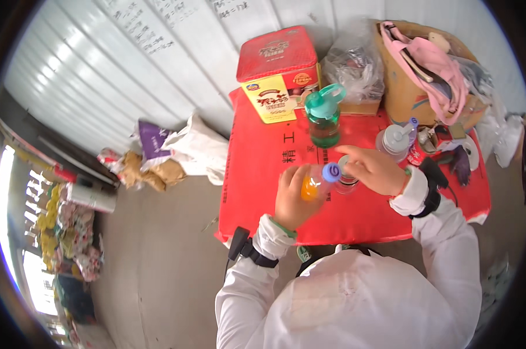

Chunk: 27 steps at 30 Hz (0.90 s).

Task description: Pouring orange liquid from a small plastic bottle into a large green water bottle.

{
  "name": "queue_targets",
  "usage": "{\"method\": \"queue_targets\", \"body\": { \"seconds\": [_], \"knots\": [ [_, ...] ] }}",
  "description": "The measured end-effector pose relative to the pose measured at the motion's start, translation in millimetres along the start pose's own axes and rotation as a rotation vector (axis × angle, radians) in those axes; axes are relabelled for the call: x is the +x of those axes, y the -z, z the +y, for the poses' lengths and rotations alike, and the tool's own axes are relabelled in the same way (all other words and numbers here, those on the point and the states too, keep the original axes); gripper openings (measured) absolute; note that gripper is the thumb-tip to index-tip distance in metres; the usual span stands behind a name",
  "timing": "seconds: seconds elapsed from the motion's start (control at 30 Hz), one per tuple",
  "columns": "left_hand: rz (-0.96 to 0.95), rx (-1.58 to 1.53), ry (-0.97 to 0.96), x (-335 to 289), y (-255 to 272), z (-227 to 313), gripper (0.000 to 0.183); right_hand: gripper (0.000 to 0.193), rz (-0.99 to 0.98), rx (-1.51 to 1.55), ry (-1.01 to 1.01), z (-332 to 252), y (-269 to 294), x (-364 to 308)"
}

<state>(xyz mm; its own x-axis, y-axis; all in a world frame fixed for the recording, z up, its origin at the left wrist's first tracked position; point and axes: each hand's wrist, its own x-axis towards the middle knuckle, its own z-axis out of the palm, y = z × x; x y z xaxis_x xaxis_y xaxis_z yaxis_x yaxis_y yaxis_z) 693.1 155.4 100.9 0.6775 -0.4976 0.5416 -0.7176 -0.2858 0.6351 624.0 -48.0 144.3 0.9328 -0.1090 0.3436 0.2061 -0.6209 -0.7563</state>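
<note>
My left hand [297,198] is wrapped around a small clear bottle of orange drink [311,187], tilted so its blue-purple cap [331,172] points right. Close beside that cap, my right hand [376,168] has its thumb and fingers closed at the pale top of a clear jar [347,185] on the red-covered table. The bottle and my fingers partly hide the jar. Just beyond my hands a green water bottle [324,125] stands upright with its teal lid and loop handle. To the right of my right hand sits a clear container with a whitish lid [394,141].
A red and yellow tin box [279,72] stands at the table's back, near a clear plastic bag [354,67]. A cardboard box [400,87] holds a pink bag [429,72]. Small items and a tape roll [471,152] crowd the right edge. White sacks [200,148] lie on the floor at left.
</note>
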Motion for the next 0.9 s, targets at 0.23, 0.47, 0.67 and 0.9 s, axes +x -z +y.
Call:
{"method": "queue_targets", "body": {
  "seconds": [0.23, 0.47, 0.67, 0.9],
  "knots": [
    [0.037, 0.139, -0.25, 43.3, 4.0, -45.7, 0.066, 0.032, -0.127, -0.359, 0.055, -33.2, -20.3, 51.5],
    [-0.065, 0.193, -0.184, 53.0, 2.9, -47.4, 0.067, 0.029, -0.278, -0.503, 0.193, -27.5, -12.6, 60.6],
    [-0.218, 0.053, -0.009, 56.7, 2.9, -68.2, 0.074, 0.032, -0.307, -0.442, 0.218, -13.7, -13.1, 78.1],
    [-0.268, -0.004, -0.024, 57.2, 5.7, -95.7, 0.075, 0.033, -0.497, -0.484, -0.057, -23.1, -31.6, 96.8]
  ]
}}
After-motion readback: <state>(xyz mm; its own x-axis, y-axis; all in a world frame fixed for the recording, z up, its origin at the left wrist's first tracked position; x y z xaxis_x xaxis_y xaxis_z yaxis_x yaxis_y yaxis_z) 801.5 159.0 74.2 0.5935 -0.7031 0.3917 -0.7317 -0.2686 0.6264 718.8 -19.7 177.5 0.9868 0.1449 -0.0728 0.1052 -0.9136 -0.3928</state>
